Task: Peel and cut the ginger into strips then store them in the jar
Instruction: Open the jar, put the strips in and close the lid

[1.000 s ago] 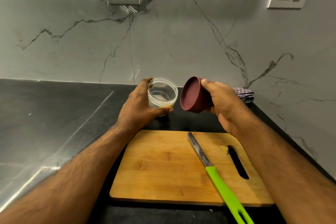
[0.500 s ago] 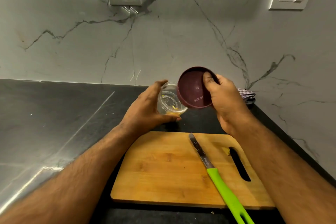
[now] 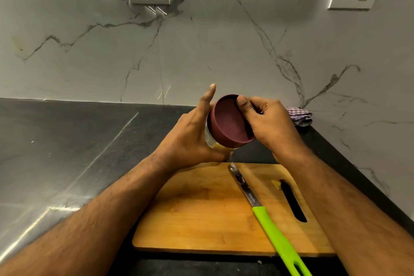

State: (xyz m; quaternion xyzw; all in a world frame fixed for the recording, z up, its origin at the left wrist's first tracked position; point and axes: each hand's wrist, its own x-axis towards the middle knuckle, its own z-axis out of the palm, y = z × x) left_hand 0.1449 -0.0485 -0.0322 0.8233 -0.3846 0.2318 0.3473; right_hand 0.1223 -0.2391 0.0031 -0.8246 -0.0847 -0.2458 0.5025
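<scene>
Ginger is seen only as a pale yellow layer at the bottom of the jar [image 3: 214, 140], below the lid; individual strips cannot be made out through the clear wall. The jar is held tilted above the far edge of the cutting board [image 3: 201, 215], gripped by the left hand [image 3: 190, 136], whose fingers are wrapped round its body while the forefinger is stretched upward past the rim.

A change is noted from half a second ago: the maroon lid [image 3: 228, 122] was then held open-side toward the camera, just beside the mouth of the jar, and it is now seated over that mouth. The lid is grasped at its edge by the right hand [image 3: 266, 123], thumb on the near rim and fingers curled behind. Whether it is already screwed tight cannot be told; a twist is judged to be still required.

From this it is judged that peeling and cutting are done and that storage is in its closing step.

Nearer the body than both hands, a green-handled knife [image 3: 264, 213] is left lying across the board, and a small yellow scrap [image 3: 277, 184] is seen by the board's slot. A checked cloth [image 3: 300, 116] is bunched just beyond the right hand, on the dark counter [image 3: 78, 152].
</scene>
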